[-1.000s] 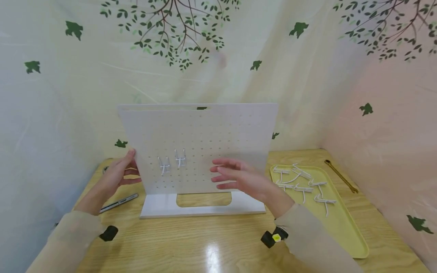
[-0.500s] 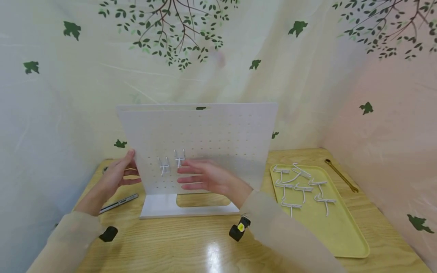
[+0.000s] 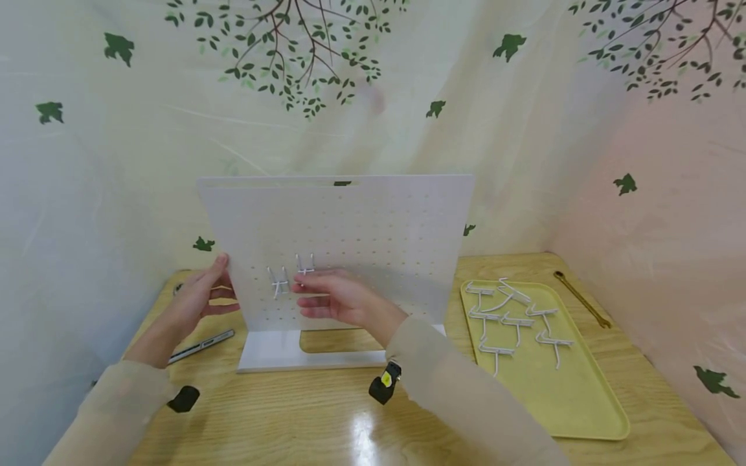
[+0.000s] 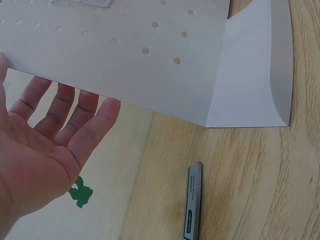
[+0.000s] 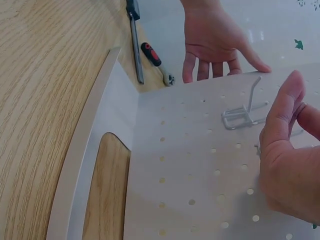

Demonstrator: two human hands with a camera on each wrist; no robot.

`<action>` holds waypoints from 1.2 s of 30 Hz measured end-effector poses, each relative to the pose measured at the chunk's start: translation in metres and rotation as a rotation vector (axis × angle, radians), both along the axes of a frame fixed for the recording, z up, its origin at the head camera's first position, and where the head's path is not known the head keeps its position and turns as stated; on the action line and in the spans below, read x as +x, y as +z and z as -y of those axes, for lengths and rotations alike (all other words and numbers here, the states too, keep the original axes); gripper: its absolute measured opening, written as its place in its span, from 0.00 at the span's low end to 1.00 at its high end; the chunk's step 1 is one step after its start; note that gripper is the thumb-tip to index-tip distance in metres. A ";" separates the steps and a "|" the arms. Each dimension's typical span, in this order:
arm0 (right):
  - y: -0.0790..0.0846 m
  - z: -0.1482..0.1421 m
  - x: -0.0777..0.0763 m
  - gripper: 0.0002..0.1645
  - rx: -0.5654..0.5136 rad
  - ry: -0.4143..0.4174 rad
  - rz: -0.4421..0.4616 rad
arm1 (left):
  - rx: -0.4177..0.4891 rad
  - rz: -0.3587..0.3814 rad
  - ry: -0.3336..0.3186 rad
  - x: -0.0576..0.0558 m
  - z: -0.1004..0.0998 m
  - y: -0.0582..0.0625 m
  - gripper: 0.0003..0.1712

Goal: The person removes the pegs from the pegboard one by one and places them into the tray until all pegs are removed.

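Note:
A white pegboard (image 3: 373, 220) stands upright on its base, with two white wire hooks on its left half. My left hand (image 3: 198, 301) grips the board's left edge, thumb in front and fingers behind, as the left wrist view also shows (image 4: 45, 165). At the upper right hook (image 3: 305, 270) is my right hand (image 3: 344, 301), thumb and forefinger pinching its protruding prong. The lower left hook (image 3: 280, 283) hangs just beside those fingertips. In the right wrist view, the right hand (image 5: 290, 160) hides most of the pinched hook.
A yellow tray (image 3: 574, 401) holding several white hooks lies on the right, with a gold-coloured wrench (image 3: 583, 301) beyond it. Left of the board lies a grey utility knife (image 3: 201, 346). A ratchet with a red and black handle (image 5: 151, 54) lies behind the board's edge.
My right hand has moved left across the board to the upper right hook, and its thumb and forefinger have closed together there. The left hand stays at the board's edge.

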State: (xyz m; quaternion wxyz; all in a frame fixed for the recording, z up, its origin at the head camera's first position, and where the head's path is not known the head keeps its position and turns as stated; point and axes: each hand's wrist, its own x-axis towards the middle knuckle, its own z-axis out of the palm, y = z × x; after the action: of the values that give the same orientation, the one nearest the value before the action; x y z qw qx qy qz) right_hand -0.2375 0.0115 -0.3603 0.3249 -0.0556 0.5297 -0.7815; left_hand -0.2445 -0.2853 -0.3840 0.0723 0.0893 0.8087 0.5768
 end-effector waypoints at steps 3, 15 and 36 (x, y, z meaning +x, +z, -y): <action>-0.001 0.002 -0.002 0.22 0.020 -0.017 0.004 | -0.005 -0.006 -0.001 0.000 0.000 0.000 0.44; -0.003 0.001 -0.003 0.20 0.072 -0.046 0.003 | -0.039 -0.012 0.009 -0.002 -0.002 -0.004 0.45; -0.006 0.001 -0.003 0.18 0.072 -0.059 0.003 | 0.003 0.000 0.003 -0.003 0.001 -0.005 0.44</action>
State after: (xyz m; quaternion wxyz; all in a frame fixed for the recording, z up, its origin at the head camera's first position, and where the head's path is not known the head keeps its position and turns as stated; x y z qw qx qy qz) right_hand -0.2405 0.0102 -0.3666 0.3045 -0.0271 0.5585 -0.7711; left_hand -0.2478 -0.2859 -0.3886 0.0712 0.0881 0.8081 0.5781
